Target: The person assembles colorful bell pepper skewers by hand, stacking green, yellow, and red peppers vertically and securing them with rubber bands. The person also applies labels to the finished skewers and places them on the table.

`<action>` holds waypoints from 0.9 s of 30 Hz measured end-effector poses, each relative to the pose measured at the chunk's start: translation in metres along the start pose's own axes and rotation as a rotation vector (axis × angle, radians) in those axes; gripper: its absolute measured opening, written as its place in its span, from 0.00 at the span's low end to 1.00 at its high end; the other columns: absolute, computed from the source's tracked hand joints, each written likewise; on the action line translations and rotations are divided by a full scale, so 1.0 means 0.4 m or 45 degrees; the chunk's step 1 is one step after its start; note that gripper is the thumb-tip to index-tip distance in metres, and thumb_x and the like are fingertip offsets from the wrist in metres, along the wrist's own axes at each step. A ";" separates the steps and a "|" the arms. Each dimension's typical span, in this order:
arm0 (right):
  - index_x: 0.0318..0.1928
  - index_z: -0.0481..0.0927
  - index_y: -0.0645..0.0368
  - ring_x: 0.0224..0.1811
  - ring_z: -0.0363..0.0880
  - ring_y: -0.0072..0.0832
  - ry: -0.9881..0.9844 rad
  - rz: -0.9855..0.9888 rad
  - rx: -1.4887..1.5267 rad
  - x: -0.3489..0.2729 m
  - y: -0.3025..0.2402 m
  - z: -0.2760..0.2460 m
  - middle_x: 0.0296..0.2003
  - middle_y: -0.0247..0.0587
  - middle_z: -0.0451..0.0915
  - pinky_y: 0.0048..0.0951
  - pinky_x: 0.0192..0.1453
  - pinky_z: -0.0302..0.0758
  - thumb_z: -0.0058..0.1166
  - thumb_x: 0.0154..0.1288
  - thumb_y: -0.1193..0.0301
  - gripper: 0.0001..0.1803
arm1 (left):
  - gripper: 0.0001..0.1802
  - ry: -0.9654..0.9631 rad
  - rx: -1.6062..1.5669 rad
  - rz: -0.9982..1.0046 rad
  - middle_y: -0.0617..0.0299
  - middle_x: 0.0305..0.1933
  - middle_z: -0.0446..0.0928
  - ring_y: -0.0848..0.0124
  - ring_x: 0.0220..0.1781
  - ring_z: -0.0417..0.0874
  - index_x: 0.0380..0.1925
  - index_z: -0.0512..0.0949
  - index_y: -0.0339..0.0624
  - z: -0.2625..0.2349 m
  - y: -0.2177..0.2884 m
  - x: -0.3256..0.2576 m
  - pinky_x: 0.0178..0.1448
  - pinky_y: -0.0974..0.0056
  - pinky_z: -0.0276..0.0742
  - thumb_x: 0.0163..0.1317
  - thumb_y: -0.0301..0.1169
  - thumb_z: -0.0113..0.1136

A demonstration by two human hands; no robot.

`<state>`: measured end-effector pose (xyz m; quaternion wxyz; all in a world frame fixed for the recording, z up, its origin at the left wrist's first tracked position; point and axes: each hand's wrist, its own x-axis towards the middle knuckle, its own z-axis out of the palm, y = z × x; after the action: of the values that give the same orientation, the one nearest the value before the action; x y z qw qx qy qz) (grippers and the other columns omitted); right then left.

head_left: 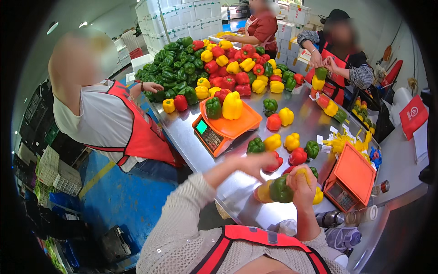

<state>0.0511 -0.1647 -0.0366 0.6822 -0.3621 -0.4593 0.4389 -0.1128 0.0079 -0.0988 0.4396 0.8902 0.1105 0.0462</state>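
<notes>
My right hand [303, 188] is closed round the gathered yellow top of a see-through bag of peppers. Inside it, a green pepper [281, 189] shows beside a paler yellow and red part [263, 192] that is smeared. My left hand [256, 165] reaches across the steel table beside a red pepper [275, 162], its fingers blurred; whether they grip that pepper I cannot tell. Around my hands lie a green pepper [255, 145], yellow peppers [272, 142] and another red pepper [298, 156].
An orange scale [246, 119] bearing peppers stands left of centre; a second orange scale [353, 176] is at right, near yellow netting [342, 141] and bottles [330, 218]. A large pepper heap [228, 68] covers the far table. Co-workers stand left [132, 123], far and right [335, 68].
</notes>
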 end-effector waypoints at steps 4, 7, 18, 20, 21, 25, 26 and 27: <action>0.37 0.73 0.62 0.19 0.55 0.14 -0.016 -0.032 0.042 0.023 -0.009 0.021 0.19 0.25 0.61 0.22 0.27 0.59 0.43 0.80 0.64 0.15 | 0.43 0.447 0.822 -0.122 0.41 0.69 0.64 0.49 0.68 0.69 0.65 0.70 0.40 -0.443 0.010 0.179 0.68 0.53 0.72 0.52 0.50 0.72; 0.38 0.73 0.62 0.19 0.55 0.15 -0.062 -0.038 0.014 0.018 0.008 0.048 0.19 0.25 0.61 0.22 0.27 0.59 0.44 0.80 0.64 0.15 | 0.41 0.787 1.141 -0.556 0.36 0.63 0.71 0.42 0.67 0.70 0.56 0.79 0.41 -0.692 -0.003 0.174 0.70 0.50 0.68 0.52 0.62 0.64; 0.37 0.71 0.59 0.18 0.54 0.17 -0.030 -0.098 0.032 0.008 -0.001 0.030 0.18 0.26 0.58 0.24 0.28 0.60 0.41 0.79 0.68 0.11 | 0.32 -0.238 -0.520 0.130 0.58 0.62 0.74 0.70 0.62 0.75 0.72 0.61 0.39 -0.092 0.181 0.113 0.66 0.63 0.71 0.71 0.37 0.56; 0.37 0.71 0.59 0.18 0.54 0.18 -0.035 -0.059 0.045 0.006 0.002 0.030 0.18 0.27 0.58 0.25 0.30 0.61 0.41 0.79 0.68 0.11 | 0.38 -0.269 -0.679 0.134 0.58 0.65 0.72 0.69 0.66 0.71 0.74 0.57 0.40 -0.004 0.139 0.072 0.70 0.63 0.66 0.67 0.36 0.58; 0.37 0.71 0.59 0.18 0.55 0.18 -0.047 -0.095 0.059 0.010 0.002 0.026 0.18 0.27 0.58 0.25 0.30 0.62 0.40 0.79 0.68 0.11 | 0.41 -0.233 -0.639 0.134 0.58 0.66 0.71 0.69 0.68 0.69 0.75 0.56 0.40 0.020 0.133 0.058 0.72 0.63 0.63 0.64 0.36 0.60; 0.38 0.70 0.58 0.19 0.56 0.20 -0.056 -0.158 0.109 0.009 -0.008 0.011 0.19 0.28 0.57 0.28 0.34 0.64 0.37 0.80 0.69 0.12 | 0.59 -0.019 -0.699 0.194 0.57 0.72 0.64 0.67 0.75 0.62 0.78 0.48 0.42 0.081 0.167 0.014 0.77 0.63 0.56 0.47 0.38 0.71; 0.38 0.70 0.58 0.19 0.56 0.21 -0.043 -0.157 0.112 0.005 -0.011 0.009 0.19 0.28 0.57 0.28 0.34 0.64 0.36 0.80 0.69 0.12 | 0.64 -0.039 -0.805 0.184 0.55 0.74 0.61 0.67 0.76 0.59 0.78 0.45 0.42 0.074 0.186 0.009 0.78 0.63 0.53 0.42 0.35 0.72; 0.38 0.70 0.58 0.19 0.56 0.21 -0.057 -0.144 0.119 0.006 -0.012 0.013 0.19 0.28 0.57 0.28 0.34 0.63 0.35 0.80 0.69 0.12 | 0.63 -0.008 -0.801 0.160 0.55 0.74 0.61 0.67 0.76 0.59 0.78 0.45 0.42 0.078 0.177 0.000 0.78 0.63 0.53 0.42 0.35 0.72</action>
<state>0.0480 -0.1637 -0.0300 0.7116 -0.2932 -0.4732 0.4286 -0.0962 -0.0580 -0.0616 0.6899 0.7158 0.0341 0.1024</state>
